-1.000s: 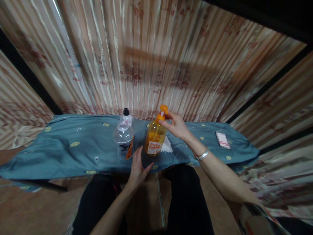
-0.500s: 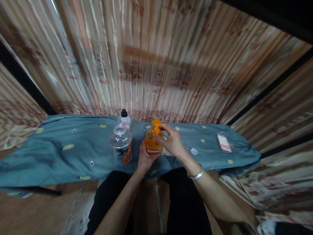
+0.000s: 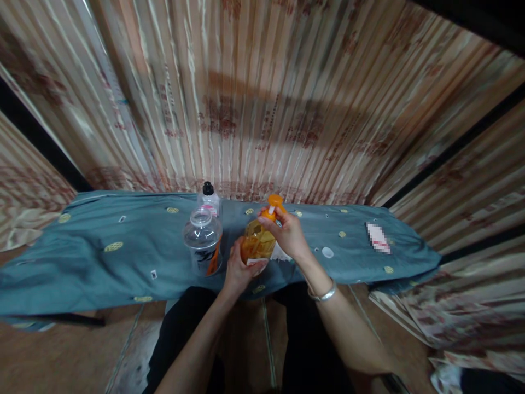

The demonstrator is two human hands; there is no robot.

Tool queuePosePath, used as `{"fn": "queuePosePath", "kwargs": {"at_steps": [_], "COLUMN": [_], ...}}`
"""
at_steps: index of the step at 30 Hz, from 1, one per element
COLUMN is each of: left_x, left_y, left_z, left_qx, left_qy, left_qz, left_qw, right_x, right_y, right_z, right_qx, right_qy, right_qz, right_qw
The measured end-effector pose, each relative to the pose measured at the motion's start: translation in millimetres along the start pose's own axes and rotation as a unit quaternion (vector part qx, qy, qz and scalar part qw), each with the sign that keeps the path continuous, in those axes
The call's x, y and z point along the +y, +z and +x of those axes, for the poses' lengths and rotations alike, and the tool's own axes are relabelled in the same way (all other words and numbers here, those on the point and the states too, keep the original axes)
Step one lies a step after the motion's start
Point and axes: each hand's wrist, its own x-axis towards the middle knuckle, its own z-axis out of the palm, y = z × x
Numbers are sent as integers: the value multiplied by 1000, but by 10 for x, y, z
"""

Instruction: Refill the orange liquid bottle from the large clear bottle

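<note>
A bottle of yellow liquid (image 3: 259, 241) leans to the right over the cloth-covered table. My left hand (image 3: 241, 268) is wrapped round its lower body. At its top, the fingers of my right hand (image 3: 287, 232) grip the orange pump top (image 3: 271, 210), whose head points up and right. The pump is at the bottle's neck; whether it is screwed on cannot be seen behind the fingers. To the left stands a clear plastic jar (image 3: 202, 241) with a black and orange print, open at its mouth. Behind the jar is a small clear bottle (image 3: 209, 200) with a black cap.
The table (image 3: 139, 241) wears a blue-green cloth. A white round lid-like disc (image 3: 327, 252) and a blurred pink and white packet (image 3: 378, 238) lie on the right. Something white (image 3: 281, 253) lies partly hidden beneath my right hand. Curtains (image 3: 254, 98) hang behind.
The yellow bottle has tilted from nearly upright toward the right. The orange pump top and my right hand's grip on it have turned, and my left hand has moved slightly left and down.
</note>
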Motion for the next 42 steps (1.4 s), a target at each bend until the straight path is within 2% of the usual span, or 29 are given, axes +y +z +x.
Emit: {"fn": "queuePosePath", "kwargs": {"at_steps": [3, 7, 9, 11, 15, 17, 19, 23, 25, 26, 30, 31, 33, 36, 37, 39, 42], "left_x": [-17, -5, -2, -9, -34, -38, -34, -20, -17, -17, -20, -20, -21, -21, -22, -24, -24], "left_y": [-20, -69, -83, -84, -65, -59, -57, -56, -54, -52, -50, -51, -54, -58, -59, -61, -65], "left_z": [24, 28, 22, 13, -16, -30, -39, -45, -50, -54, -69, -70, -69, -64, -64, -65, -68], "left_qx": [-12, -25, -27, -29, -33, -35, -36, -36, -36, -37, -35, -34, -33, -33, -32, -31, -29], "left_qy": [-6, -11, -11, -11, -9, -9, -9, -4, -3, -3, -7, -7, -8, -5, -5, -5, -5], "left_qz": [-17, -31, -34, -38, -48, -51, -53, -57, -59, -60, -56, -54, -51, -50, -49, -48, -47], "left_qw": [1000, 999, 999, 999, 998, 998, 998, 998, 998, 998, 998, 998, 998, 998, 998, 998, 998], "right_x": [-4, -20, -49, -101, -219, -250, -255, -235, -229, -226, -204, -196, -186, -186, -190, -195, -179], "right_y": [-4, -18, -39, -66, -114, -135, -162, -232, -255, -258, -233, -228, -230, -245, -244, -223, -166], "right_z": [38, 94, 116, 124, 88, 57, 33, 5, -9, -17, -37, -38, -38, -53, -63, -84, -97], "right_qx": [-50, -142, -169, -156, -42, -16, -29, -148, -175, -162, -49, -38, -67, -162, -174, -145, -53], "right_qy": [8, 34, 41, 24, -8, -9, -14, -5, 3, 8, 9, 4, -6, -5, -4, 0, 9], "right_qz": [43, 128, 137, 100, -57, -100, -83, 31, 42, 24, -78, -81, -46, 27, 33, 5, -63], "right_qw": [998, 981, 975, 982, 997, 995, 996, 989, 984, 986, 996, 996, 997, 986, 984, 989, 997]}}
